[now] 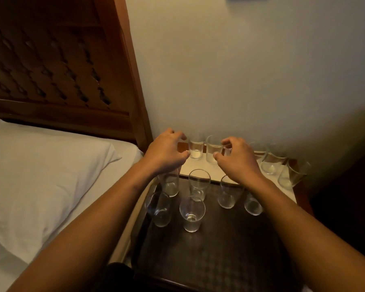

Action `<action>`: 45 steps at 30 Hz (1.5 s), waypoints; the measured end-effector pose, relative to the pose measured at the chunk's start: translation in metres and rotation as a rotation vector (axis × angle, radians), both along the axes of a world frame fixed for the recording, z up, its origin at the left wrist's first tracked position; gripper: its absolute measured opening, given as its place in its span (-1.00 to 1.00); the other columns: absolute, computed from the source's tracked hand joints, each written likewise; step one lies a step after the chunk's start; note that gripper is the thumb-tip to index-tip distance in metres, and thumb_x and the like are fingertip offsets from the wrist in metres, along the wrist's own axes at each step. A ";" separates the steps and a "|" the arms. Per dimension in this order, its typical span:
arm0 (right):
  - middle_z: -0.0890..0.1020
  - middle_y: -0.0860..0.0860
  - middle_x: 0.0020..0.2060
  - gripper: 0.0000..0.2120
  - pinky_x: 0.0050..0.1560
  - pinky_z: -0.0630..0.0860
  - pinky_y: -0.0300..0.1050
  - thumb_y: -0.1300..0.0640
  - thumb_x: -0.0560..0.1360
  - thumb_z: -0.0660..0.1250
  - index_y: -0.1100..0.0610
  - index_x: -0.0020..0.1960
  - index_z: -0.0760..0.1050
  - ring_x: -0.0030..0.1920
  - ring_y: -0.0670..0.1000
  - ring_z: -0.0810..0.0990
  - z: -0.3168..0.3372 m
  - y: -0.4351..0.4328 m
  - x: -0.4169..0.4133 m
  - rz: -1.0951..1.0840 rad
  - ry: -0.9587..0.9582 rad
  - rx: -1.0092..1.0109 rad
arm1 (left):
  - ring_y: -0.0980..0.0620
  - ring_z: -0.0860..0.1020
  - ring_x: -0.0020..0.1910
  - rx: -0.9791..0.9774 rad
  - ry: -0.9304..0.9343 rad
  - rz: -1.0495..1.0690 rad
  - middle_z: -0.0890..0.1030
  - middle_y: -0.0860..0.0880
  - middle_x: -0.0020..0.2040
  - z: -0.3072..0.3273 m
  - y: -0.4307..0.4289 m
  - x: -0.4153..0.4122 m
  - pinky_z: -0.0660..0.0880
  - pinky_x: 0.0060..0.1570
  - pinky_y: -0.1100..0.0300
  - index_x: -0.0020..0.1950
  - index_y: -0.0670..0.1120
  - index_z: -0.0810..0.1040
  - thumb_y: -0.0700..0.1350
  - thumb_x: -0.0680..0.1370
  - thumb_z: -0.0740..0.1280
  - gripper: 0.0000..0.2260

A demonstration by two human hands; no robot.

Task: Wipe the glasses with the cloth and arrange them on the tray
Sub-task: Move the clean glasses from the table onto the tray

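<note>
Currently both hands reach past the tray (209,249) toward the row of glasses (196,149) along the wall. The left hand (167,153) is spread, thumb and fingers apart, just beside the leftmost glass of that row; the right hand (237,160) is likewise part-open at the next glass (212,150). Neither hand has closed on anything. No cloth is visible in the frame.

Recommended procedure: close each grip low on the wall of the glass, not at the rim. Lift straight up to clear the neighbours, which stand near each other. Set each glass down behind the six glasses (198,184) already on the tray, keeping gaps between them.

Surface: a small pale-topped bedside table (198,167), with the dark textured tray filling its near part. More glasses (271,163) stand at its right rear. Room: dim light, plain wall (240,70), carved wooden headboard (51,66), and a bed with a white pillow (40,165) to the left.
</note>
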State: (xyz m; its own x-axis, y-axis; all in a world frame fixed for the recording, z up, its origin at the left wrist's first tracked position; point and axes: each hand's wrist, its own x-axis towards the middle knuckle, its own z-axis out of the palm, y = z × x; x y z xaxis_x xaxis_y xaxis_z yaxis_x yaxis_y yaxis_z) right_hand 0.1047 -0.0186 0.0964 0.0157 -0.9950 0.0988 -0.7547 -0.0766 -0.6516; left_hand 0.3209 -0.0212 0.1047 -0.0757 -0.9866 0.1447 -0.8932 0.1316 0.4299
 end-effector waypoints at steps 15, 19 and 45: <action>0.53 0.12 0.42 -0.20 0.39 0.44 0.20 -0.10 0.40 0.61 0.09 0.53 0.36 0.42 0.23 0.47 -0.046 -0.146 0.005 0.207 0.484 0.252 | -0.20 0.50 0.34 0.329 -0.176 -0.097 0.42 -0.11 0.50 -0.067 -0.161 -0.039 0.55 0.28 -0.13 0.58 0.02 0.28 -0.05 0.42 0.57 -0.21; 0.58 0.09 0.39 -0.22 0.37 0.50 0.20 -0.06 0.38 0.64 0.08 0.50 0.42 0.38 0.21 0.52 -0.044 -0.146 0.000 0.201 0.384 0.249 | -0.15 0.54 0.24 0.256 -0.112 -0.040 0.48 -0.09 0.40 -0.067 -0.158 -0.033 0.59 0.19 -0.09 0.49 -0.01 0.41 -0.04 0.42 0.57 -0.32; 0.61 -0.07 0.09 -0.21 -0.08 0.60 -0.19 -0.09 0.24 0.72 0.05 0.39 0.53 0.00 -0.09 0.60 0.063 0.100 -0.107 0.143 0.063 0.078 | 0.12 0.52 0.05 0.022 -0.006 -0.218 0.55 0.15 0.13 0.050 0.115 -0.096 0.58 0.05 0.03 0.38 0.14 0.52 0.26 0.35 0.53 -0.36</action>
State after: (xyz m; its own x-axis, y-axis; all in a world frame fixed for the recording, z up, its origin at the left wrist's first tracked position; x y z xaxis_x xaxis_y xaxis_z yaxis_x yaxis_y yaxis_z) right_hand -0.0018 0.0811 0.1598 0.1611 -0.9868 0.0153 -0.7795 -0.1368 -0.6113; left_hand 0.2248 0.0934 0.1552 -0.2888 -0.9495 0.1226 -0.8471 0.3131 0.4293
